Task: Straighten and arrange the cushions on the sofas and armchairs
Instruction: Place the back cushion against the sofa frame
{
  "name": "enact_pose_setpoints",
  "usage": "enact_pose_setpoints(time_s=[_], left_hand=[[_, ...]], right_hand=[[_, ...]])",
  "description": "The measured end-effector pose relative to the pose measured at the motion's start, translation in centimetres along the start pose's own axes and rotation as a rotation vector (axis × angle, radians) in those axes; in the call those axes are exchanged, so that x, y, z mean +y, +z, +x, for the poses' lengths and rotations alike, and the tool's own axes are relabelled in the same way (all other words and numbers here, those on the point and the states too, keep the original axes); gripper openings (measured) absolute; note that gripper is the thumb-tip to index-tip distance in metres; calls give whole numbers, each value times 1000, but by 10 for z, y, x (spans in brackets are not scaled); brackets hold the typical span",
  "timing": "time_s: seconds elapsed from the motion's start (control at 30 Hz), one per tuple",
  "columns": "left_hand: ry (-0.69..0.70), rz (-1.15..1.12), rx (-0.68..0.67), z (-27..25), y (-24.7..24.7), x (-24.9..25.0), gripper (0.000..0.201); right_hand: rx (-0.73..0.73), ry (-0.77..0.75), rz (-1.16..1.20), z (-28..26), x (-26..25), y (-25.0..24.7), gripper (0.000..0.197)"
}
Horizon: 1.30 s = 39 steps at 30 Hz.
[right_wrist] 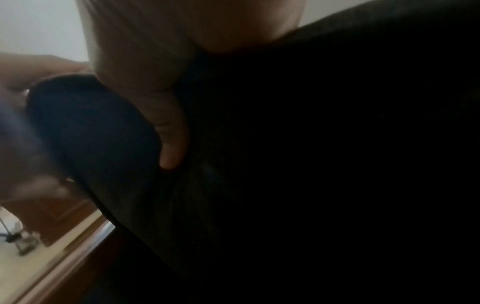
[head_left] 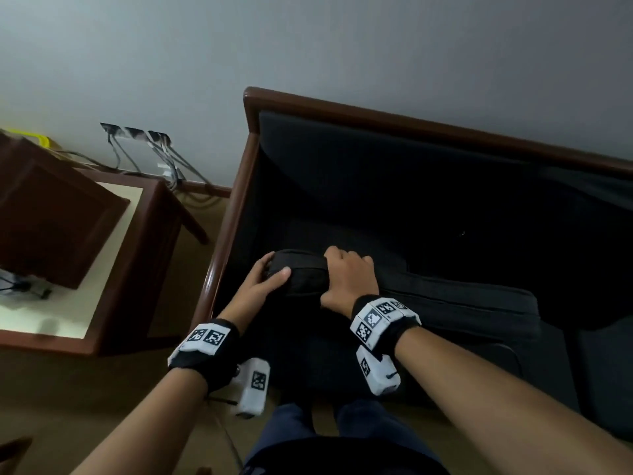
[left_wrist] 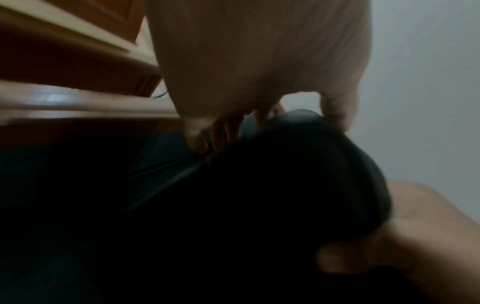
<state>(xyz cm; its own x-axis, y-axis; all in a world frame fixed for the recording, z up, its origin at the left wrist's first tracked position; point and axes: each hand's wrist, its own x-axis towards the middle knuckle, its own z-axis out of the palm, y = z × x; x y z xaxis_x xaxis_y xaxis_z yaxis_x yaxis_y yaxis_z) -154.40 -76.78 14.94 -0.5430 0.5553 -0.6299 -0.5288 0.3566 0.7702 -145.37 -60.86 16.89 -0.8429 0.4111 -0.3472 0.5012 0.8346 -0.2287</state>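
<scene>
Head view alone: wooden side table (head_left: pixel 113 269)

two bare hands, left hand (head_left: pixel 263 282) and right hand (head_left: pixel 349 277), at six o'clock; one dark fabric seat cushion (head_left: pixel 445 303) at four o'clock; one dark wood-framed sofa (head_left: pixel 376 121); one wooden side table (head_left: pixel 137 269) and one brown wooden box (head_left: pixel 54 214) at nine o'clock.

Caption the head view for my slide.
Both hands, left hand and right hand, grip the corner of a dark cushion on a wood-framed armchair.
</scene>
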Motion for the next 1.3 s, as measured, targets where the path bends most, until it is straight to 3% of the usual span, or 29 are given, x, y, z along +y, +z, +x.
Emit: enact_pose_setpoints(time_s=[0.1, 0.17, 0.23, 0.3, 0.4, 0.47, 0.6, 0.67, 0.73, 0.87, 0.97, 1.07, 1.17, 1.3], left_hand=[[130, 240, -251, -6, -13, 13, 100], [264, 440, -301, -10, -13, 28, 119], [498, 683, -219, -9, -8, 47, 120], [723, 782, -71, -15, 0, 79, 111], [922, 914, 92, -31, 17, 124, 110], [934, 1071, 148, -37, 31, 134, 112], [746, 1378, 165, -24, 59, 115, 115], [719, 1443, 169, -16, 75, 114, 115], [689, 1467, 151, -9, 95, 121, 115], [686, 1526, 123, 2, 135, 124, 113], [697, 1549, 78, 5, 158, 124, 111], [747, 1533, -25, 3, 174, 126, 107], [715, 1529, -57, 1, 162, 131, 102], [554, 1626, 109, -4, 90, 143, 118]], right_hand=[[53, 20, 151, -19, 22, -28, 52], [136, 25, 325, -34, 43, -57, 56], [241, 9, 550, -45, 64, -85, 59], [357, -68, 798, -52, 81, -108, 62], [424, -171, 1020, -60, 106, -121, 78], [417, -141, 1091, -60, 121, -102, 79], [287, 113, 1209, -57, 122, -61, 72], [277, 255, 1317, -55, 130, -59, 68], [285, 334, 1352, -53, 145, -62, 79], [382, 443, 1128, -57, 162, -80, 93], [447, 353, 543, -65, 159, -103, 93], [280, 173, 57, -58, 137, -113, 102], [210, 67, -44, -47, 120, -108, 104], [323, 68, -46, -52, 141, -101, 100]])
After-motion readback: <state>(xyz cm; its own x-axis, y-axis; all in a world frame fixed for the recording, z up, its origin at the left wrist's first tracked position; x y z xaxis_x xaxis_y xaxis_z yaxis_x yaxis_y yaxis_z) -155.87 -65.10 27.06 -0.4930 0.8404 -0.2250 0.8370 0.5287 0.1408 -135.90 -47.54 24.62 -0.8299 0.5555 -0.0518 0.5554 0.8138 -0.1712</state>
